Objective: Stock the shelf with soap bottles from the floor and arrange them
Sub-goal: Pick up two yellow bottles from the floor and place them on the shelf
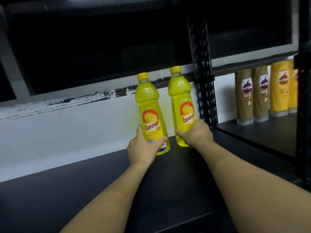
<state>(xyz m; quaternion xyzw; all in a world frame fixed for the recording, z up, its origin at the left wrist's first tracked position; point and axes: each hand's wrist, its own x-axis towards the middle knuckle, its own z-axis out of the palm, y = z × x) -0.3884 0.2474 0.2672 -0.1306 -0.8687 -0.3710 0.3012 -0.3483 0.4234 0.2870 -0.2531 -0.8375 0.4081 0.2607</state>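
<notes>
Head cam, looking down my two bare forearms onto the shelf (84,190), a flat, matte black board with a smooth top. My reference point is the post (203,81), a black steel upright punched with rows of holes.

My right hand (196,133) is wrapped around the lower part of the right bottle (180,98). The thumb sits on its left side and the fingers curl around its right side, out of sight. That bottle stands just left of the post, close to it.

My left hand (143,147) grips the left bottle (149,106) low down, thumb across the front and fingers around the far side. It's one spot further left of the post, near the first bottle but not touching it.

Both bottles are clear, glossy plastic full of bright yellow liquid. They have a bulged shoulder, a pinched waist, ribbed yellow screw caps (142,76) and red-and-yellow "Cammer" labels (152,125). Their bases look to be at the board, though I can't tell if they're fully set down.

Behind them, left of the post, is a white wall (67,128) with chipped paint along its top edge.

Right of the post, on the next bay, is a row of shampoo tubes (244,96) standing on their caps: brown ones nearest the post, yellow ones beyond.
</notes>
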